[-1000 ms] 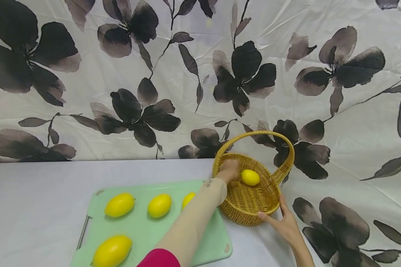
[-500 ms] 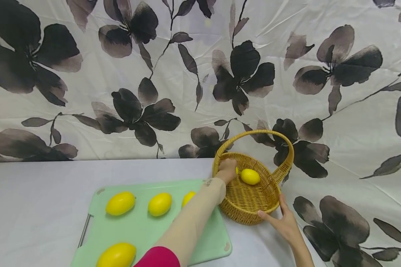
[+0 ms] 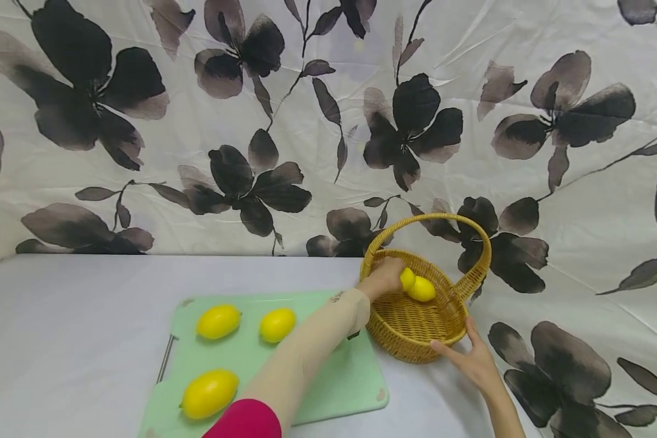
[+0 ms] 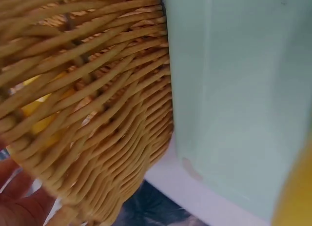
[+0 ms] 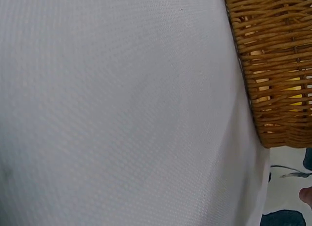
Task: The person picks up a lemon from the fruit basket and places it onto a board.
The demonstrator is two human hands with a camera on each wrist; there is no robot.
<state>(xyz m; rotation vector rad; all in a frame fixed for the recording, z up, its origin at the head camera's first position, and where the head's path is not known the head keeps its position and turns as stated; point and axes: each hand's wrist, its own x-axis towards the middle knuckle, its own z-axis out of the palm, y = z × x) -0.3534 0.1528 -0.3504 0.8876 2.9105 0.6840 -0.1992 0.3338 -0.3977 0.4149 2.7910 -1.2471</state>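
Observation:
In the head view, my left hand reaches over the left rim into the golden wicker basket, its fingers bent around a lemon. That lemon is partly hidden by the hand and meets a second lemon lying in the basket. My right hand grips the basket's near right side, thumb on the front and fingers along the outer right wall. Yellow shows through the weave of the basket in the left wrist view. The right wrist view catches only a fingertip of the right hand.
A green cutting board lies left of the basket. On it are an upper-left lemon, a middle lemon and a front lemon. My left sleeve crosses the board. A floral cloth hangs behind the white table.
The lemon at my left fingers, hidden at first, now shows beside the other lemon, as the hand shifts slightly right. The head view has turned a little left. The right hand keeps its grip.

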